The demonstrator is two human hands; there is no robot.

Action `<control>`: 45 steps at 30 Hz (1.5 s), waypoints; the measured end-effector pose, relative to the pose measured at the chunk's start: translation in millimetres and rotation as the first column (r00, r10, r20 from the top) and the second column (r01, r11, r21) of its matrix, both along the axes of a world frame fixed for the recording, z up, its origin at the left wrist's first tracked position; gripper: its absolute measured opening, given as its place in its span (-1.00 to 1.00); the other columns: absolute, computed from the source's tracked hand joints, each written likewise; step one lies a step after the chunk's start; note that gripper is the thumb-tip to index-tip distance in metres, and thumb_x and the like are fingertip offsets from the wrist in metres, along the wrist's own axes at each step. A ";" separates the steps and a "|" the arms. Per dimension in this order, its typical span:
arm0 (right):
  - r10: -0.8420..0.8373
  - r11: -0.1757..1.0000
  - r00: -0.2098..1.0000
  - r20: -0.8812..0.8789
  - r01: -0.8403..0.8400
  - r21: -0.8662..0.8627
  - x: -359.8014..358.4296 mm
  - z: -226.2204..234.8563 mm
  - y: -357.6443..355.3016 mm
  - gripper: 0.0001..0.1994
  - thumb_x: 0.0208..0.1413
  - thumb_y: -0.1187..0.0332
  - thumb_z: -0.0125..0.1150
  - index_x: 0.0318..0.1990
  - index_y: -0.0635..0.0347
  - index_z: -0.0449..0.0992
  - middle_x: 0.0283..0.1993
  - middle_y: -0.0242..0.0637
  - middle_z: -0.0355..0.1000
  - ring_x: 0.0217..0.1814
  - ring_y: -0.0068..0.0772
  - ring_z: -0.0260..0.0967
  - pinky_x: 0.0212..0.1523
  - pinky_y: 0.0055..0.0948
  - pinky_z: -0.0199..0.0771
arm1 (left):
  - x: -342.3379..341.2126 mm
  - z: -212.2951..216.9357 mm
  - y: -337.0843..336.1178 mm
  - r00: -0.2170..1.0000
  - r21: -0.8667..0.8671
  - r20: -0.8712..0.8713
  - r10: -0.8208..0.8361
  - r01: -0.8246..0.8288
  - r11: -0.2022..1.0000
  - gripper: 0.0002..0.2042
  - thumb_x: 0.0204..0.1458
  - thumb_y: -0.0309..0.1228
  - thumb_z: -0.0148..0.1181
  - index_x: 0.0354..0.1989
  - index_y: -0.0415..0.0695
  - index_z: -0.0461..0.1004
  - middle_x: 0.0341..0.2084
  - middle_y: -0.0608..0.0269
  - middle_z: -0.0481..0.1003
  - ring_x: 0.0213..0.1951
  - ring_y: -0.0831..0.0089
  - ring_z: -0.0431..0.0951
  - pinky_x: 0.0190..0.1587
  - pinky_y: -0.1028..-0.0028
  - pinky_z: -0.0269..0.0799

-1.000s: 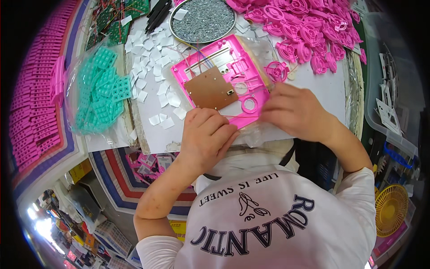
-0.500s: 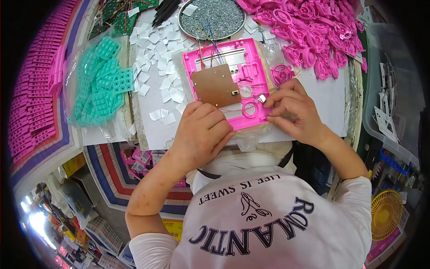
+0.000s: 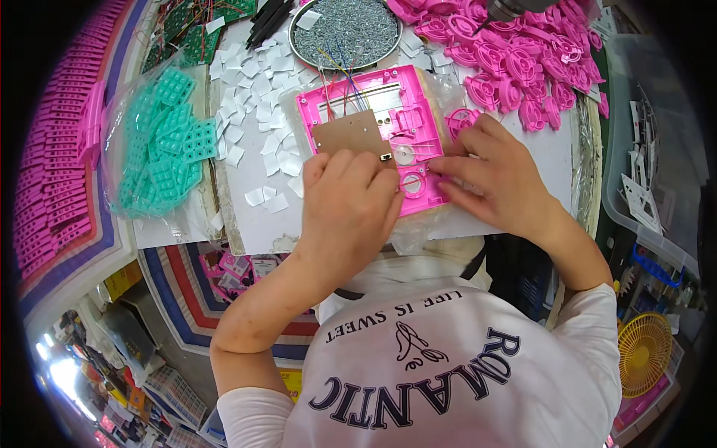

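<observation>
A pink plastic case [image 3: 426, 200] lies open on the worktable, its inside facing up. Over its left part sits a brown circuit board [image 3: 347, 133], with red, blue and yellow wires running from its far edge. My left hand [image 3: 349, 190] bears on the board's near part with curled fingers and covers the case's near left corner. At the case's right edge, my right hand [image 3: 493, 175] has thumb and fingers bent together beside the pink ring [image 3: 412, 184]. Whatever lies between those fingertips is too small to make out.
Beyond the case stands a round tray [image 3: 293, 46] of small screws. White paper squares [image 3: 261, 112] lie scattered left of it, near a bag of teal keypads [image 3: 168, 142]. Pink ring-shaped parts [image 3: 515, 67] are heaped far right, a dark screwdriver-like tool [image 3: 508, 7] hanging over them.
My left hand has moved up and right onto the circuit board. The right fingertips have shifted slightly inward, and the small metallic part by them is hidden. The dark tool has entered at the top.
</observation>
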State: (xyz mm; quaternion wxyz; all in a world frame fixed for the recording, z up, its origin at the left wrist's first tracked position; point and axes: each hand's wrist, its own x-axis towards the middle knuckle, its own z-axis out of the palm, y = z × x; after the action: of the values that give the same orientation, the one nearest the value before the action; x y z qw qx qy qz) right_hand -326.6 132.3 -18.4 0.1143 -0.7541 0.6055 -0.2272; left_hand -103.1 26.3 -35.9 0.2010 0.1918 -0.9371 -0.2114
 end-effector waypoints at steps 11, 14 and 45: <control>0.055 0.999 0.998 0.022 -0.055 -0.003 3.5 5.6 1.7 -0.81 -0.09 0.37 0.45 -0.29 0.13 0.62 -0.31 -0.31 0.38 -0.18 -0.15 0.35 -0.20 -0.22 0.41 | 9.7 2.2 -0.3 0.990 0.171 -0.135 0.046 -0.022 0.985 -0.79 -0.03 -0.46 0.42 -0.21 -0.02 0.57 -0.35 0.39 0.49 -0.30 0.33 0.46 -0.05 0.27 0.17; 0.146 0.988 0.988 -0.043 -0.143 0.053 8.0 14.3 10.5 -0.79 -0.12 0.39 0.41 -0.27 0.16 0.62 -0.34 -0.31 0.39 -0.18 -0.18 0.38 -0.24 -0.25 0.38 | 26.8 -2.5 12.8 0.992 0.121 -0.099 -0.078 0.089 0.989 -0.71 -0.07 -0.47 0.46 -0.14 -0.01 0.57 -0.33 0.38 0.51 -0.26 0.35 0.49 -0.05 0.26 0.18; 0.047 0.990 0.979 -0.201 -0.072 -0.119 15.3 -24.9 42.7 -0.69 0.01 0.38 0.36 -0.04 0.17 0.61 -0.42 -0.39 0.36 -0.37 -0.28 0.34 -0.33 -0.30 0.35 | 14.1 -18.5 35.4 0.973 -0.183 0.058 -0.224 0.231 0.955 -0.53 0.01 -0.25 0.32 0.13 -0.12 0.56 -0.01 0.32 0.51 -0.07 0.38 0.48 0.20 0.02 0.13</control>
State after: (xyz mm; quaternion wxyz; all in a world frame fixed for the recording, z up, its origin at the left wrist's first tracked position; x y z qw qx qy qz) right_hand -311.4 175.1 -43.3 0.0128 -0.7964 0.5755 -0.1855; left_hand -89.0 61.7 -54.4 0.1752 0.0665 -0.9723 -0.1399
